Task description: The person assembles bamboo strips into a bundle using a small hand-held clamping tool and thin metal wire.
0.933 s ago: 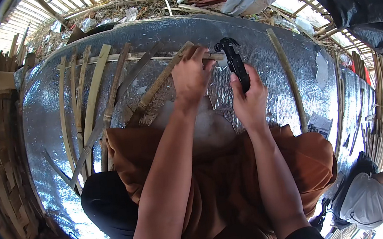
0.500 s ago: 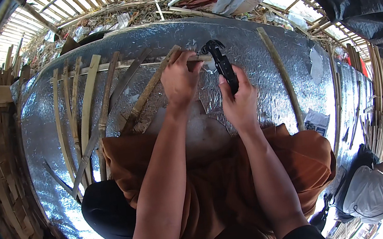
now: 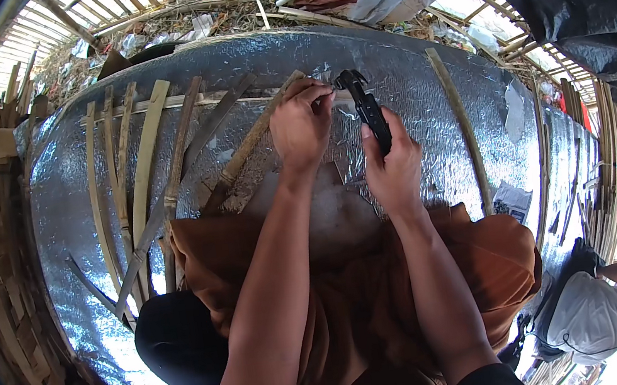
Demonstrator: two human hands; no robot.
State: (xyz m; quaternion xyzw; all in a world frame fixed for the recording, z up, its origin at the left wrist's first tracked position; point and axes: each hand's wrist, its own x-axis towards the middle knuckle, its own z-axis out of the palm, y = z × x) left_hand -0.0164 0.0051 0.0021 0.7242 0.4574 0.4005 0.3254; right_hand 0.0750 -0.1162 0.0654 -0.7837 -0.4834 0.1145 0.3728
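Observation:
My right hand [image 3: 396, 157] is wrapped round the handle of a black hammer [image 3: 369, 110], its head pointing away from me. Close to the left side of that head, the fingertips of my left hand [image 3: 301, 127] are pinched together. Whatever they hold, if anything, is too small to make out. Under my left hand, a thick bamboo strip [image 3: 247, 152] slants across a pale crosswise strip [image 3: 214, 97]. Several other bamboo strips, one of them a light flat slat [image 3: 148, 147], lie over the crosswise strip farther left.
A silver foil sheet [image 3: 424, 123] spreads beneath everything. A single bamboo strip [image 3: 459, 122] lies to the right, near a scrap of printed paper [image 3: 512, 201]. Bundled bamboo stands at the left edge. Another person in a light shirt [image 3: 593, 315] is at the lower right.
My left fingers have drawn together into a tighter pinch near the hammer head. The hammer has shifted slightly in the picture, along with the whole view.

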